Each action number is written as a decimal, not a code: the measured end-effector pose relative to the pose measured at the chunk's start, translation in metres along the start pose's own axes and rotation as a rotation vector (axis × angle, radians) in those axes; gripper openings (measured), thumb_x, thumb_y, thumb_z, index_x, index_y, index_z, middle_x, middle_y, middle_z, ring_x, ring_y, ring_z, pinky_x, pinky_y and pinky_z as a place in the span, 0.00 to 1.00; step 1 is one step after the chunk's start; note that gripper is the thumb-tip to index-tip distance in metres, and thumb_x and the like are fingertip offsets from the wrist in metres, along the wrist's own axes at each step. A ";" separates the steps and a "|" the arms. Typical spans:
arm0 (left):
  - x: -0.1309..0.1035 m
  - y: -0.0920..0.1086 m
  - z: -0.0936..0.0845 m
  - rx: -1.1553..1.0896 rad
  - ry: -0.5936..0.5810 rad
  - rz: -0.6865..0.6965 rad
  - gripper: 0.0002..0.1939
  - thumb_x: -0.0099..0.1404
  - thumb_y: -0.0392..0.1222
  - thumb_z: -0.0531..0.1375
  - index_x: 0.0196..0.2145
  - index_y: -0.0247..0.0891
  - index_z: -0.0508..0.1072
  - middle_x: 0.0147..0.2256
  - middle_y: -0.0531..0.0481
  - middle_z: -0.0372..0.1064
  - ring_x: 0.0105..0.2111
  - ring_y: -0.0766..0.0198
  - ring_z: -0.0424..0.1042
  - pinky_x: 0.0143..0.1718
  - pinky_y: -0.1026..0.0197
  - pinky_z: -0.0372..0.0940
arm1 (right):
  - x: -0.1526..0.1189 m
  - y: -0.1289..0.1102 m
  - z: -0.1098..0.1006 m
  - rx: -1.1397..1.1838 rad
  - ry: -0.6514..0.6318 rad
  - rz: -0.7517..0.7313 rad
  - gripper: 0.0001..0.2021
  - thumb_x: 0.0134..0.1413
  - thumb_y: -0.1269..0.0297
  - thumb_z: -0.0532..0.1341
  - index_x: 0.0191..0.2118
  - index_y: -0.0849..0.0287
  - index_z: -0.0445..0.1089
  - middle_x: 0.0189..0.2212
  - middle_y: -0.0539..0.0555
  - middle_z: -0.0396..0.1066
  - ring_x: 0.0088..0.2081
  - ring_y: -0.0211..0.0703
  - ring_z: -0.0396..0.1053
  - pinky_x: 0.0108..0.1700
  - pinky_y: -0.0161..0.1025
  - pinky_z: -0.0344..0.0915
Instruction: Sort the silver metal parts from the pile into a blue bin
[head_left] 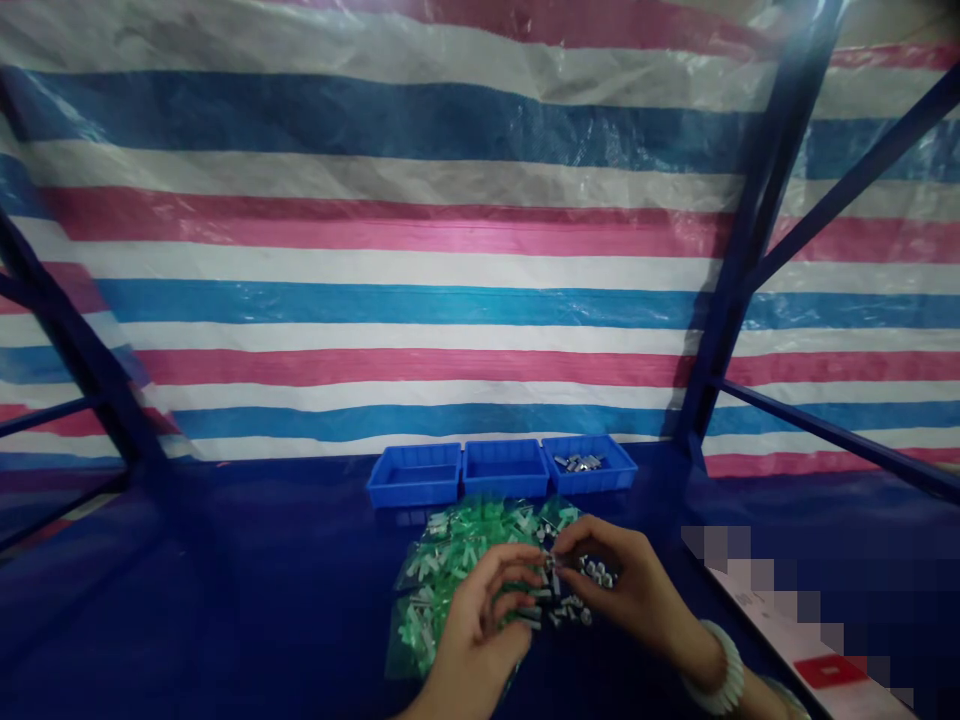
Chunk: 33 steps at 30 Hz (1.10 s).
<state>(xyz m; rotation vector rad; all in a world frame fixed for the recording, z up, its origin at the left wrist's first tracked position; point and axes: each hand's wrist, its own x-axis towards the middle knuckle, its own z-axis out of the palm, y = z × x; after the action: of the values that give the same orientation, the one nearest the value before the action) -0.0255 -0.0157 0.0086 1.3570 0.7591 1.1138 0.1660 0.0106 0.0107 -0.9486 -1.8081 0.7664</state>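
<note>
Striped woven tarp (450, 250) behind a dark blue surface (225, 600). Three blue plastic trays (501, 468) toward the far edge. Slippery, crinkly green bags (442, 570) heaped mid-surface. Left hand (480, 630) and right hand (630, 585) both pinching one small metal part (553, 572) above the pile: light, rigid, smooth, probably best gripped across its sides.
</note>
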 end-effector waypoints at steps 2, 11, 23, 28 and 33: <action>-0.002 0.001 0.000 0.104 -0.038 0.088 0.26 0.48 0.26 0.53 0.45 0.41 0.72 0.44 0.48 0.70 0.48 0.55 0.67 0.48 0.55 0.62 | 0.000 0.003 0.002 0.137 -0.019 0.097 0.07 0.50 0.63 0.65 0.34 0.57 0.68 0.32 0.52 0.73 0.35 0.43 0.73 0.38 0.38 0.70; 0.003 0.002 -0.004 0.201 -0.008 0.180 0.21 0.53 0.27 0.52 0.43 0.40 0.71 0.46 0.46 0.69 0.51 0.54 0.66 0.52 0.53 0.61 | 0.025 0.029 -0.005 0.271 -0.025 0.141 0.16 0.52 0.55 0.63 0.42 0.59 0.67 0.34 0.55 0.76 0.38 0.45 0.76 0.43 0.42 0.71; 0.016 0.000 -0.015 0.285 0.157 0.194 0.20 0.51 0.27 0.51 0.40 0.40 0.72 0.43 0.47 0.71 0.46 0.55 0.69 0.47 0.54 0.63 | 0.083 0.054 -0.034 -0.552 0.111 0.047 0.10 0.51 0.71 0.56 0.39 0.64 0.72 0.33 0.58 0.74 0.28 0.42 0.68 0.39 0.43 0.64; 0.018 0.001 -0.017 0.292 0.217 0.179 0.20 0.50 0.26 0.51 0.38 0.39 0.72 0.43 0.48 0.72 0.44 0.56 0.70 0.46 0.55 0.63 | 0.052 0.038 -0.021 -0.546 -0.357 -0.003 0.07 0.39 0.76 0.62 0.25 0.58 0.74 0.22 0.47 0.73 0.26 0.38 0.70 0.30 0.31 0.61; 0.016 0.000 -0.015 0.294 0.210 0.187 0.19 0.52 0.26 0.51 0.39 0.40 0.72 0.43 0.47 0.72 0.44 0.57 0.70 0.46 0.55 0.63 | 0.037 0.026 -0.013 -0.647 -0.478 -0.003 0.07 0.39 0.74 0.63 0.28 0.57 0.76 0.25 0.49 0.74 0.29 0.40 0.69 0.33 0.33 0.59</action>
<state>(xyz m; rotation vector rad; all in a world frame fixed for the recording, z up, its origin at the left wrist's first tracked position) -0.0339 0.0049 0.0096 1.5980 0.9944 1.3458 0.1746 0.0570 0.0111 -1.2379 -2.5597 0.4186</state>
